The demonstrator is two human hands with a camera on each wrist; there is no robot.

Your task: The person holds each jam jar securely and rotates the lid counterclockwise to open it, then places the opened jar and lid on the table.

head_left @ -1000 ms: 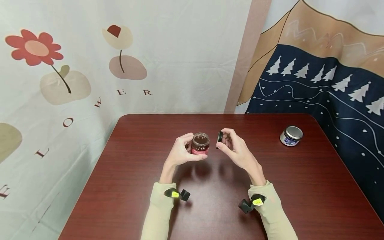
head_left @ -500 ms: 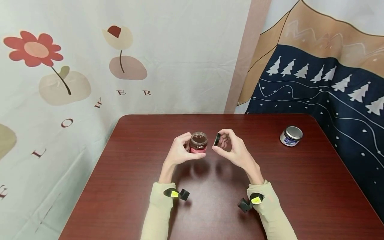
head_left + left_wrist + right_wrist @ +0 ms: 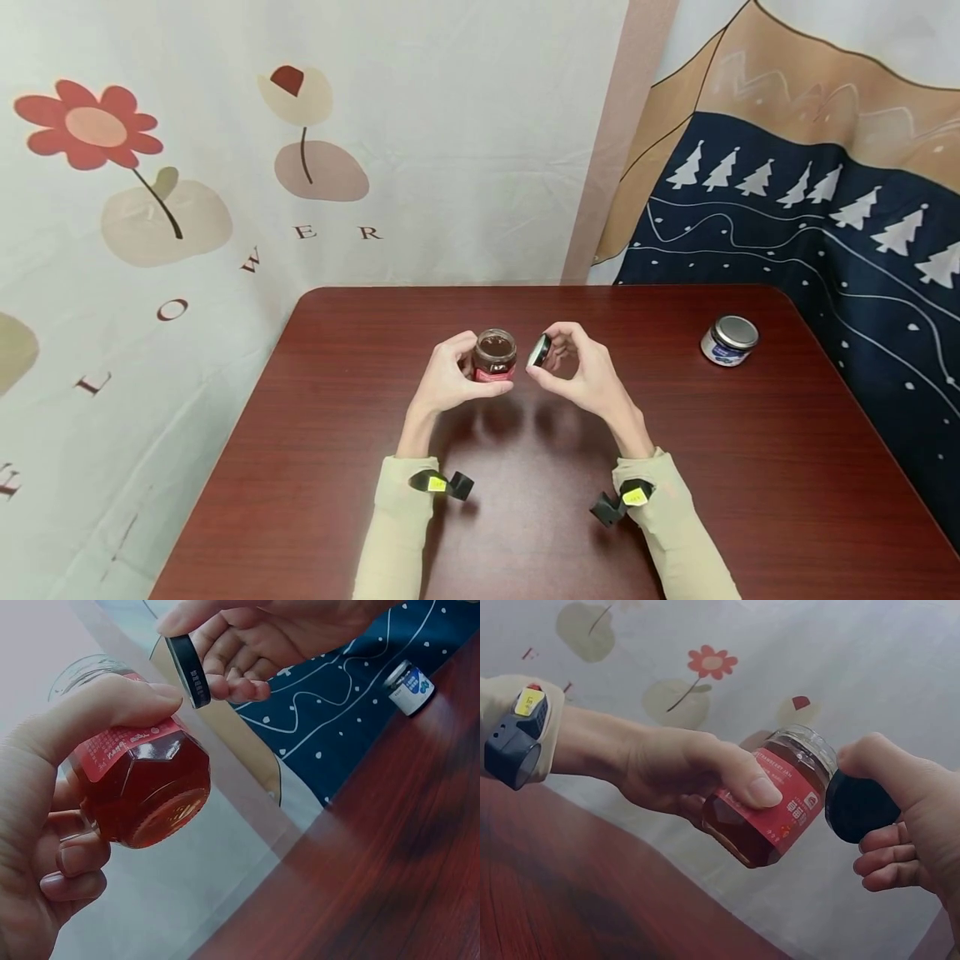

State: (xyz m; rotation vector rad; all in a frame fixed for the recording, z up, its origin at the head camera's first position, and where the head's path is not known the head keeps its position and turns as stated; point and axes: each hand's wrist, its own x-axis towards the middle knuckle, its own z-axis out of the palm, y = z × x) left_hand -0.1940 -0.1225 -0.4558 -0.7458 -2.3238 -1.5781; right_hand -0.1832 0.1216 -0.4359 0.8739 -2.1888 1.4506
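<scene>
Reaching in from below in pale green sleeves (image 3: 393, 533), with wrist cameras (image 3: 461, 487) strapped at the cuffs; grasping a jar (image 3: 494, 358) in the left hand (image 3: 447, 379), with fingers and thumb curled round the glass; pinching a black lid (image 3: 537, 351) in the right hand (image 3: 596, 379), just beside the jar's mouth and apart from it in the head view. Tipped over further than a second ago, in the lid's case, and brought slightly closer to the jar; leaving, as best judged, mouth and lid near each other but neither lined up nor joined, and the jar uncapped.

Held above the table (image 3: 780, 467), toward its far edge, with a shadow (image 3: 501, 423) below; pointing mouth up and base down, with the jar's long axis close to vertical in the head view; slanted in both wrist views, probably from the turn of those cameras; showing a red label (image 3: 799, 787) to the right wrist. Leaning on edge, by contrast, in the lid's case, with upper rim away from the jar; impossible to tell which face catches the pale sheen.

Untouched beyond, upright near the table's far right corner, a second jar (image 3: 729, 341), silver-topped; backed by a flower cloth (image 3: 465, 125) and, to the right, a tree cloth (image 3: 847, 275).
</scene>
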